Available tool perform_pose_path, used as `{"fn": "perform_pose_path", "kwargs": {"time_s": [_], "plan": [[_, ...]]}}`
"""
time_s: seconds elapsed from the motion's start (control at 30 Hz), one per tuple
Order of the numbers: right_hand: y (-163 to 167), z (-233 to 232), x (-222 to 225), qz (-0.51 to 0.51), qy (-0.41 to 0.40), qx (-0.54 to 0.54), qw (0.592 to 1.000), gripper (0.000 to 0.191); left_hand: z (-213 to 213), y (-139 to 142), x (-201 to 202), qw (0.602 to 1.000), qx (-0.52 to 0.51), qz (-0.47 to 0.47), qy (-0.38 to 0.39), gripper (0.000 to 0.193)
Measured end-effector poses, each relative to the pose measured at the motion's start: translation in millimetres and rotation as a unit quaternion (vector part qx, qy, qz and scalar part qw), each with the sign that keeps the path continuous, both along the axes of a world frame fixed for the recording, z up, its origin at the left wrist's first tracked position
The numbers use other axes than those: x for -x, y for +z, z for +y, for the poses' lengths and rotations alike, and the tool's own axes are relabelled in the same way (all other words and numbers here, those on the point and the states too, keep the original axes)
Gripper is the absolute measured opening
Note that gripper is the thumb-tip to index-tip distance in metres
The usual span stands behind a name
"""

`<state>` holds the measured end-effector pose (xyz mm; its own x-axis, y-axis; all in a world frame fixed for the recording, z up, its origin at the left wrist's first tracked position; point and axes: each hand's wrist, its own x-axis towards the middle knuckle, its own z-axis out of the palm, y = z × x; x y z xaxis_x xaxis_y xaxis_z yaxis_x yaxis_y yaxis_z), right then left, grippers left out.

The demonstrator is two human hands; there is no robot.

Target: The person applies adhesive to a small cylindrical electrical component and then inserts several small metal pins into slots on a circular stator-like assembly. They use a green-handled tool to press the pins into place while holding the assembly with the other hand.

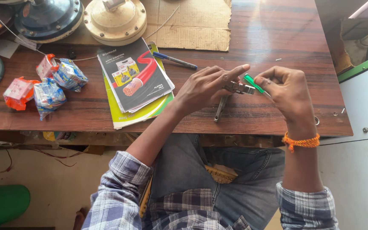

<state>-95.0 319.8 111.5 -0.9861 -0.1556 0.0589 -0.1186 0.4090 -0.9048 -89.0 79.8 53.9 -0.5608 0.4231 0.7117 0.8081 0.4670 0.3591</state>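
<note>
Right hand point(287, 91) on leftward-slanting green screwdriver point(253, 83)

A small electrical repair workshop: a worn wooden bench point(277, 38) carries 2 ceiling-fan motor housings point(115, 19), packets of small parts point(47, 85), wire catalogues point(135, 79), cardboard point(192, 23) and loose wires.

We see bright, even daylight, strongest at the upper right, where the bench point(277, 25) shines with a pale glare. Shadows are soft and short under the hands point(243, 87). The picture is sharp in the middle; straight edges bend slightly toward the corners.
</note>
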Motion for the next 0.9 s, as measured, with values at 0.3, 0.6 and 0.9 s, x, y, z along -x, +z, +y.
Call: {"fn": "perform_pose_path", "kwargs": {"time_s": [0.3, 0.6, 0.9], "plan": [[-11.3, -17.3, -34.7, 0.025, 0.017, -0.055, 0.998, 0.01, 11.6, -6.9, -11.9, 0.998, -0.035, -0.019, 0.053, 0.07], [-50.3, -44.1, -53.0, 0.221, 0.004, -0.022, 0.975, 0.01, 0.6, -13.1, -7.3, 0.998, 0.036, 0.043, 0.04, 0.044], [-49.8, -26.5, -83.6, 0.22, 0.022, -0.083, 0.972, 0.008, -5.0, -19.8, -14.3, 0.985, 0.042, 0.166, 0.036, 0.025]]}}
